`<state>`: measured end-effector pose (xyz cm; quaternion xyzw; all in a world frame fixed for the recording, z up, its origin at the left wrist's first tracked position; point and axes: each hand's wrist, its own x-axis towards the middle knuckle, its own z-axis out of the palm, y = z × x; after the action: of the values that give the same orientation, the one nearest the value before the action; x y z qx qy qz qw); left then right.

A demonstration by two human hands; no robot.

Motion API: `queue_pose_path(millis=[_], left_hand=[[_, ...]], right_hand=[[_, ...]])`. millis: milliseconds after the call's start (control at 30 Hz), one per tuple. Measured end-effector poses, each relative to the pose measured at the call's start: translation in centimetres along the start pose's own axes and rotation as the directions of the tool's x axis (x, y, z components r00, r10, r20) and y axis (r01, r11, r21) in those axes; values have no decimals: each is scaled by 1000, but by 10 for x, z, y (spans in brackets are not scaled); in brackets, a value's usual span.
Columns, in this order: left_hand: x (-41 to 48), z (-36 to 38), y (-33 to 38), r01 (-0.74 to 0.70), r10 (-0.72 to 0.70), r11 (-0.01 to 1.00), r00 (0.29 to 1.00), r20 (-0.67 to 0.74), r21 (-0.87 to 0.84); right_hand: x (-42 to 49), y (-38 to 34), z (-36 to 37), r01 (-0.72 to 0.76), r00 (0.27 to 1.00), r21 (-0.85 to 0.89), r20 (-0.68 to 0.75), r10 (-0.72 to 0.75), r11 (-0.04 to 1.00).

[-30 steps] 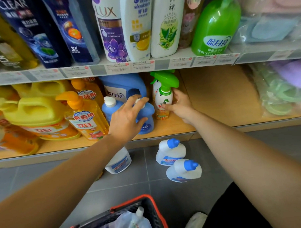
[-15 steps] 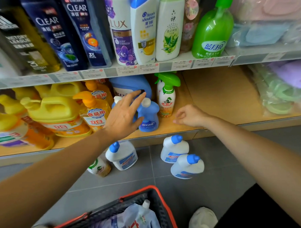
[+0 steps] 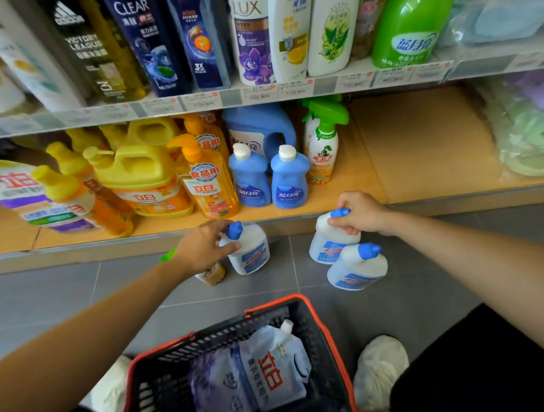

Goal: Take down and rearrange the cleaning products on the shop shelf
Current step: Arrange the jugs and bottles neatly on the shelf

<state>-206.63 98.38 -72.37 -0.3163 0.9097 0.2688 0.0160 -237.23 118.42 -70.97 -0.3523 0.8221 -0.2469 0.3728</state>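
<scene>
Three white bottles with blue caps stand on the grey floor below the shelf. My left hand (image 3: 203, 248) grips the left white bottle (image 3: 252, 251) at its neck. My right hand (image 3: 358, 213) grips the top of the middle white bottle (image 3: 331, 246). The third white bottle (image 3: 358, 267) leans free in front of it. On the wooden bottom shelf (image 3: 420, 155) stand two blue bottles (image 3: 288, 181), a green spray bottle (image 3: 323, 146) and a big blue jug (image 3: 261, 127). A small orange bottle (image 3: 213, 273) lies partly hidden under my left wrist.
Yellow and orange detergent jugs (image 3: 142, 176) crowd the shelf's left half. Shampoo bottles (image 3: 289, 37) line the upper shelf. A red-rimmed black basket (image 3: 331, 337) holding refill pouches sits on the floor by my white shoes (image 3: 379, 366). Bagged sponges (image 3: 526, 134) fill the right end.
Both hands dropped from the shelf to the floor. My left hand left the blue bottles and took the left white bottle; my right hand took the middle white bottle.
</scene>
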Motion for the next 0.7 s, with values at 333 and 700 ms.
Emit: queue_pose_path(millis=[333,700], left_hand=[[4,13,-6,4,-7,1000,994,-112,-24],[0,18,2,19,-22,1000,993,-118,-25]], right_hand=[[-15,-31,-74,67,983,215,-180,-28,974],[-32,-66,-127,413,802,371,-580,-140,832]])
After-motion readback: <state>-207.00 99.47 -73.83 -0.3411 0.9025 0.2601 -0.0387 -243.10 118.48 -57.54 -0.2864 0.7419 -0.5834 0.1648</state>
